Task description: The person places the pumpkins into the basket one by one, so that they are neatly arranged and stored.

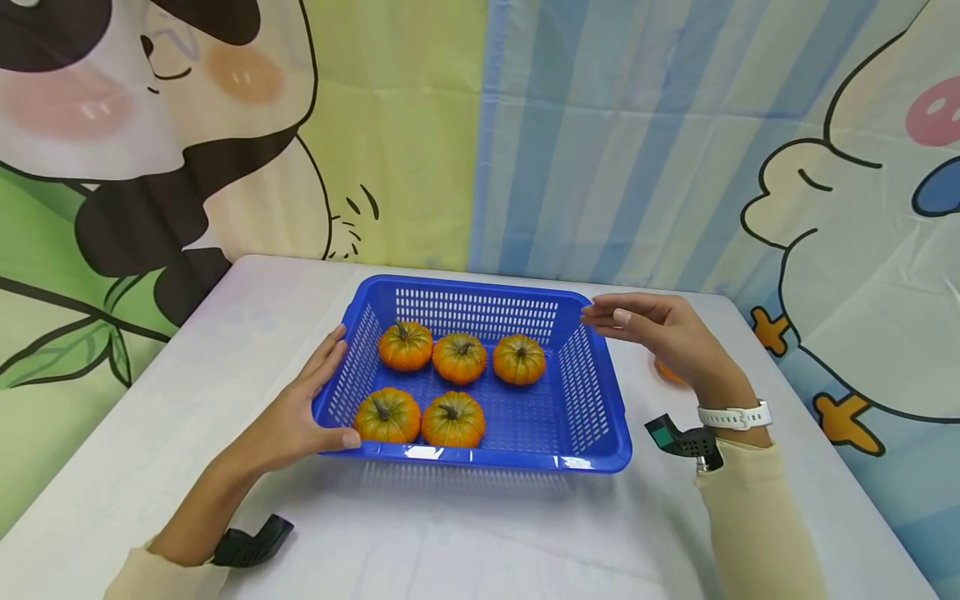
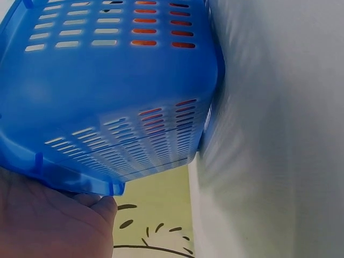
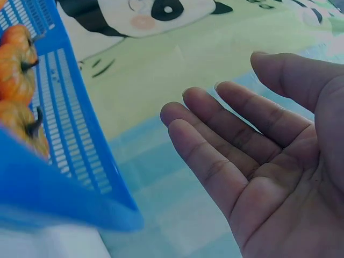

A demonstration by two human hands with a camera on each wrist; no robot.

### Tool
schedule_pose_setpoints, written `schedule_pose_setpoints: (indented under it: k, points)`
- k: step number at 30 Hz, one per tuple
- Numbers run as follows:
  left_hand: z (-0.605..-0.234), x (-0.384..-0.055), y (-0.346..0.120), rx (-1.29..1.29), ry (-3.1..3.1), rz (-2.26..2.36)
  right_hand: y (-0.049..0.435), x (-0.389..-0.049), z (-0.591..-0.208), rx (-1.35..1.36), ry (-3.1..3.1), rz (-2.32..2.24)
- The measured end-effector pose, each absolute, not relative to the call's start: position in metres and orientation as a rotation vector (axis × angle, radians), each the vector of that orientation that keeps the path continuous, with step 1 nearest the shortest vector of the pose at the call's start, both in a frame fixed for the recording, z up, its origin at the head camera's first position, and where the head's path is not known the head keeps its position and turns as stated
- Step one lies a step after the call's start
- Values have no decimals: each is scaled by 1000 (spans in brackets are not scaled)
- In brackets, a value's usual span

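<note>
A blue plastic basket with slotted walls stands on the white table in the head view. Several small orange pumpkins lie inside, three along the back and two at the front left. My left hand holds the basket's left side, thumb over the rim at the front corner and fingers along the outer wall. The left wrist view shows that hand right at the rim. Beside the back right corner my right hand is raised, fingers extended and palm bare; a gap separates it from the basket in the right wrist view.
An orange thing lies on the table to the right of the basket, mostly hidden behind my right hand. A cartoon-printed curtain hangs along the table's far edge. Both wrists carry a black camera mount.
</note>
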State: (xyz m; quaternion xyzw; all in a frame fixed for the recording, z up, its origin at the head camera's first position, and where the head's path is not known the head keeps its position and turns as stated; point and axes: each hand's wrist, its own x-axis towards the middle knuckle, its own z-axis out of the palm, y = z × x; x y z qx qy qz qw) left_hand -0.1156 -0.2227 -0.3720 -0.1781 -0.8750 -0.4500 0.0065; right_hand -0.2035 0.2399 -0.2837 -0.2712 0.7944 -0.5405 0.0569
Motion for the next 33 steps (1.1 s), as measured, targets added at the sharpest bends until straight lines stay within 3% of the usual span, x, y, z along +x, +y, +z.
schedule_pose_setpoints:
  k: [11,19,33]
  points:
    - [-371,-114,-222,-554,-2725,-1437,273,-198,-295,-802,2514,-1784]
    - [-371,-113,-224,-554,-2713,-1451,290,-198,-307,-565,2679,-1853]
    - [-371,-114,-221,-550,-2718,-1445,336,-209,-330,-400,2314,-2392]
